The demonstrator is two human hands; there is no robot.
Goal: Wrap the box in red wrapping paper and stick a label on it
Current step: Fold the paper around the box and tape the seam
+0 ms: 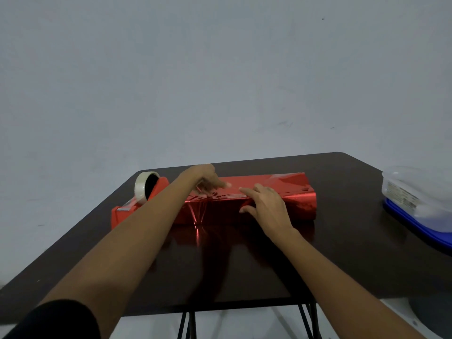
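Observation:
A long box wrapped in shiny red wrapping paper lies across the far half of the dark table. My left hand rests on the box's top near its left end, fingers stretched to the right along the paper seam; a strip of clear tape seems to lie under the fingertips. My right hand presses on the box's near top edge at the middle, fingers straight and the thumb down on the front face. No label is visible.
A red tape dispenser with a roll of clear tape stands left of the box, beside my left forearm. A clear plastic container on a blue lid sits at the table's right edge. A grey wall rises behind.

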